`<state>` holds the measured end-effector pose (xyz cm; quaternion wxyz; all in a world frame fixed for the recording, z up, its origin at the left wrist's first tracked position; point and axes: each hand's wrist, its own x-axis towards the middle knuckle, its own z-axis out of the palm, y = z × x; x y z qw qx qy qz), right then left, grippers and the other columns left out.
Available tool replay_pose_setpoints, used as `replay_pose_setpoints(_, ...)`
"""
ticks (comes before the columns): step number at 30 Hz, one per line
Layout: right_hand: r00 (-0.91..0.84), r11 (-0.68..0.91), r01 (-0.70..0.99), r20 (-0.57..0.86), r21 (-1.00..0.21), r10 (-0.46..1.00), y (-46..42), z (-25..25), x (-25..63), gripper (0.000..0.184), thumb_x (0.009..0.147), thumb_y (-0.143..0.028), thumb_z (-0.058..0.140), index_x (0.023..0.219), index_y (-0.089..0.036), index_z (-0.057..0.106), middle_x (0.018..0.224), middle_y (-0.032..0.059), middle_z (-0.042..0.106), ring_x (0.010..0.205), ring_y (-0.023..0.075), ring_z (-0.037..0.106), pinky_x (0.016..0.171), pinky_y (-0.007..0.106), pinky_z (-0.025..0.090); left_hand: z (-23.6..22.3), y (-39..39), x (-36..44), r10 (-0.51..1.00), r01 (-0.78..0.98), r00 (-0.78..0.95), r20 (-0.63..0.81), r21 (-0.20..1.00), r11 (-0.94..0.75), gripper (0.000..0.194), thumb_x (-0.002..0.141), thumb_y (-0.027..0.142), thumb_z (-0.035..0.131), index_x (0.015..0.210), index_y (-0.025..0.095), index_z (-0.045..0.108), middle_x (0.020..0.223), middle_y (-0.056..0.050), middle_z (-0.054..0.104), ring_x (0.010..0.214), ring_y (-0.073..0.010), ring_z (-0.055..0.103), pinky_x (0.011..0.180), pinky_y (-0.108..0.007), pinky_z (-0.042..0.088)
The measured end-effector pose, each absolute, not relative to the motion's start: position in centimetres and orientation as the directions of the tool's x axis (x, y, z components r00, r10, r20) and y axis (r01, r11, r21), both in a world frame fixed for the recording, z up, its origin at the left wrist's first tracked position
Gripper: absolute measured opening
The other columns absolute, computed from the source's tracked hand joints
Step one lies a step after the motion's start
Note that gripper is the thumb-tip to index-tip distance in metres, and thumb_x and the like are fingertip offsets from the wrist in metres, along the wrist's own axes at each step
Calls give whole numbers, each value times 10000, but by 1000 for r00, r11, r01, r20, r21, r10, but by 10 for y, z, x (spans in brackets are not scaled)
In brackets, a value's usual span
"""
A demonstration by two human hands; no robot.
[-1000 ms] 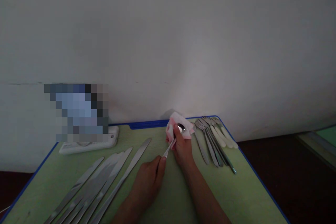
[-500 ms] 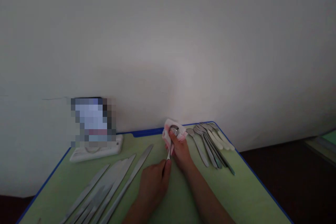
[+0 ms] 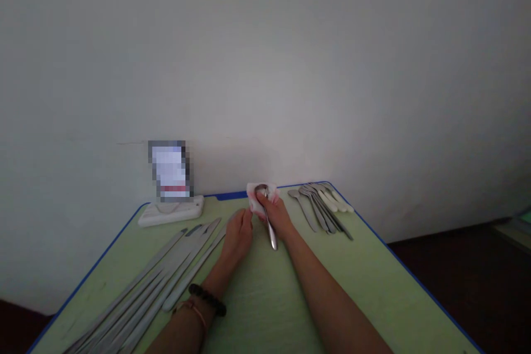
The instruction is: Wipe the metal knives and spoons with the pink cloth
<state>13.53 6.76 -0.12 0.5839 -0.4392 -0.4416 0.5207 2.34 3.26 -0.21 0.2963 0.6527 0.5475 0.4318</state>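
Note:
My right hand (image 3: 277, 215) is closed around a metal spoon (image 3: 269, 228) and a white-and-pink cloth (image 3: 251, 193). Its thumb presses on the spoon's bowl, with the cloth behind the bowl. The handle points down toward me, free of the other hand. My left hand (image 3: 239, 232) has its fingers drawn together at the cloth's lower left edge and seems to pinch it; its fingertips are partly hidden. Several table knives (image 3: 153, 282) lie to the left of that hand. On the right lie several spoons (image 3: 305, 211) and white-handled forks (image 3: 338, 199).
A phone with a blurred screen (image 3: 169, 171) leans against the wall (image 3: 265, 66), behind a white power strip-like block (image 3: 172, 212). The green table (image 3: 265, 310) has a blue edge and stands against the wall. Dark floor (image 3: 431, 265) shows at the right.
My left hand has let go of the spoon's handle and moved up to the cloth's edge. The right hand still holds spoon and cloth. The camera view has shifted.

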Motion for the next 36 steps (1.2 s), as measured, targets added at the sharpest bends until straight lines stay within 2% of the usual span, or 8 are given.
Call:
replay_pose_setpoints(3,50,109,-94,105,-990,993,54,4,134,350,720,-504,636,662,-159,620,471,-37,501,422,94,398,401,212,299,2,28,19,961,445,-28,276,864,-236,317,882,346,307,594,236,381,532,42,423,523,-157,449,525,-268,335)
replay_pose_setpoints(6,-74,169,16,167,-986,983,40,9,139,353,752,-496,607,657,-157,639,496,-28,529,460,104,423,440,216,317,6,25,12,949,432,-73,307,867,-247,317,894,351,276,610,239,359,536,50,411,523,-153,452,525,-262,344)
replay_pose_setpoints(10,-197,206,152,175,-967,965,20,14,153,291,763,-440,614,711,-160,677,563,-29,567,517,108,446,507,216,339,5,24,8,942,426,-21,336,855,-296,298,902,369,272,662,234,387,568,52,432,549,-150,468,543,-257,364)
replay_pose_setpoints(14,-201,228,153,196,-961,960,9,13,162,273,789,-420,595,861,-177,696,686,-7,631,606,136,516,584,237,395,5,24,11,928,427,125,351,825,-370,313,875,432,362,647,224,413,569,55,442,566,-143,467,550,-251,358)
replay_pose_setpoints(20,-244,204,188,156,-961,957,12,12,161,252,803,-402,580,814,-169,675,683,0,619,617,140,509,573,233,396,4,32,12,930,478,187,316,798,-367,344,856,462,393,607,225,392,526,68,393,516,-134,407,528,-249,279)
replay_pose_setpoints(26,-345,219,163,152,-962,926,20,12,167,225,776,-380,613,829,-169,670,714,0,637,644,144,519,614,241,404,-1,37,13,939,529,220,264,776,-343,299,837,447,466,641,223,489,563,38,492,572,-159,478,570,-254,330)
replay_pose_setpoints(32,-168,134,151,108,-979,980,26,4,165,295,792,-411,564,676,-148,629,620,5,598,574,143,488,574,258,381,2,41,13,951,516,148,272,799,-309,322,891,382,367,682,212,544,642,0,577,636,-175,537,621,-265,373)
replay_pose_setpoints(36,175,178,42,183,-983,968,32,-2,167,308,816,-427,523,823,-145,646,758,53,652,691,193,562,669,306,441,-1,45,11,966,486,42,254,840,-242,310,911,345,322,792,197,567,648,4,583,618,-174,551,608,-267,390)
